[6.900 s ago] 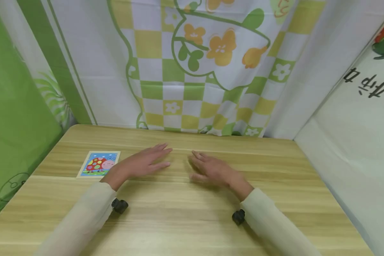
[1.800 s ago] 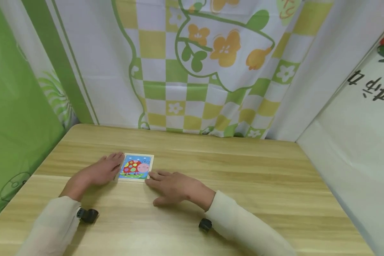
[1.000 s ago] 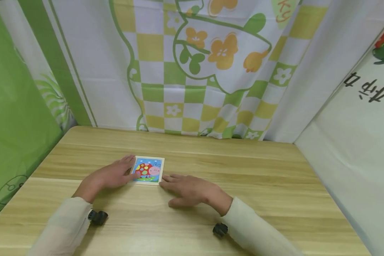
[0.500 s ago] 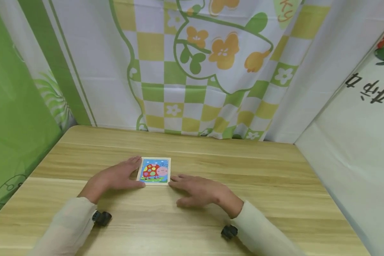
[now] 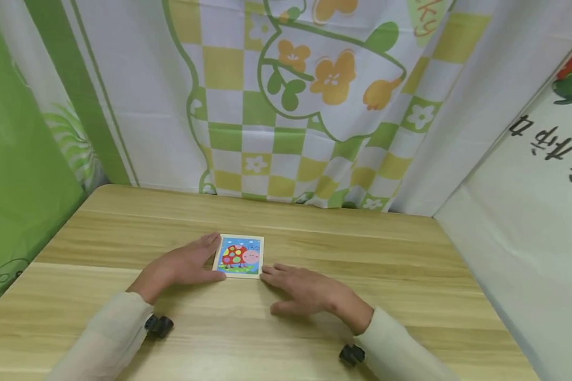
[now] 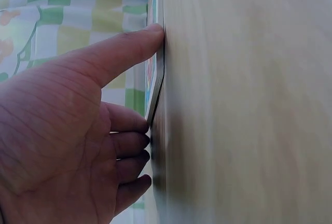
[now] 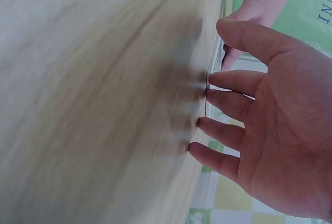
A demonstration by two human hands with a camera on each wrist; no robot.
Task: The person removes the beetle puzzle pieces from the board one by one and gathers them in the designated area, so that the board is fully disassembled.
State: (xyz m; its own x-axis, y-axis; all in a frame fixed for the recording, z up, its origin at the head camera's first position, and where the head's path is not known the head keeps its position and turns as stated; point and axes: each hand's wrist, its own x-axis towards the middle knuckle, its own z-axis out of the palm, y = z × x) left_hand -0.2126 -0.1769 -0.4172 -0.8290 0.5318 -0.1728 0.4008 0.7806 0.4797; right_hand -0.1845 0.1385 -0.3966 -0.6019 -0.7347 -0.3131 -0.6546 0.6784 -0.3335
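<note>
Left hand: fingers straight, pressed against the ladybird card's left edge.
Right hand: fingers relaxed, laid at the card's near right corner.
Surface: card lies flat.

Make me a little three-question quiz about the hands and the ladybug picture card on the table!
1. True or false: the ladybug card lies flat on the wooden table.
2. Which hand touches the card's left edge? A) left hand B) right hand
3. Fill in: the ladybug on the card has a ____ body with colored spots.

Key: 1 true; 2 A; 3 red.
</note>
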